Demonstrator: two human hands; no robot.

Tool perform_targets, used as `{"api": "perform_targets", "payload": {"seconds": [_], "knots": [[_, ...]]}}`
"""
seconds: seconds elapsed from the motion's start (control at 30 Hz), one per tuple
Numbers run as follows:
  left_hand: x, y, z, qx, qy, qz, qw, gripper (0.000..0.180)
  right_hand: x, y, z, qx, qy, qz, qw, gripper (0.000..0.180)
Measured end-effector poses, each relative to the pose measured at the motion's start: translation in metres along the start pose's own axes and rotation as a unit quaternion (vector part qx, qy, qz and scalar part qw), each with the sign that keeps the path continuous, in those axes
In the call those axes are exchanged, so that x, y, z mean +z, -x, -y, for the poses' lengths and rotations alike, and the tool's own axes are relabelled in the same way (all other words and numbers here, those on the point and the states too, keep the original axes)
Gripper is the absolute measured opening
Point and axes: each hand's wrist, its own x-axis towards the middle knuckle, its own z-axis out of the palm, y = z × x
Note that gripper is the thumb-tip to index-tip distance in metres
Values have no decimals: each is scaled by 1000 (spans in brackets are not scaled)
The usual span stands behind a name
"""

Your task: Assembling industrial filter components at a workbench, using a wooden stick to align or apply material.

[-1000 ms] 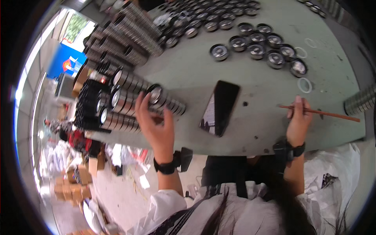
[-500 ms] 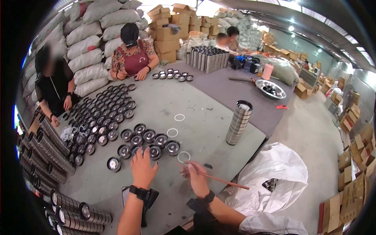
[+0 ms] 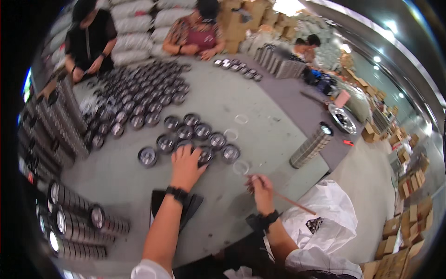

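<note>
Head view, and the camera has swung round from half a second ago: the table (image 3: 278, 139) now fills the frame closer up, and both forearms come in from the bottom edge. Nearest, a dark flat phone (image 3: 195, 204) lies on the table under the left wrist. The left hand (image 3: 186, 162) has pushed forward and now lies flat, fingers spread, on a round metal lid (image 3: 204, 156) in the front row; earlier it hovered short of that row. The right hand (image 3: 261, 188) is pinched around a thin wooden stick (image 3: 288, 201), its tip pointing at a clear ring (image 3: 240, 166) just beside the lids. So contact is made on the left, while the stick is poised at the ring. Each lid looks like a shallow dark disc with a shiny centre, set in neat rows. Farther out stands a tall stack of tins (image 3: 310, 146), two more clear rings, and beyond them other people sit working at their own lids.
</note>
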Motion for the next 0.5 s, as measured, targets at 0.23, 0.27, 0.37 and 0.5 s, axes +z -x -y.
{"api": "perform_targets", "payload": {"seconds": [0.23,0.27,0.37,0.5], "knots": [[-7,-1,-4,11,24,24,999,48,-2,-6,0,-2,41,-6,999,23],[-6,1,-4,35,29,33,998,47,-2,-6,-1,-16,34,-15,999,24],[-1,5,-1,32,31,74,996,44,6,-1,3,-25,35,-13,999,25],[-1,10,-3,53,91,118,987,42,3,0,1,2,34,-18,999,26]]}}
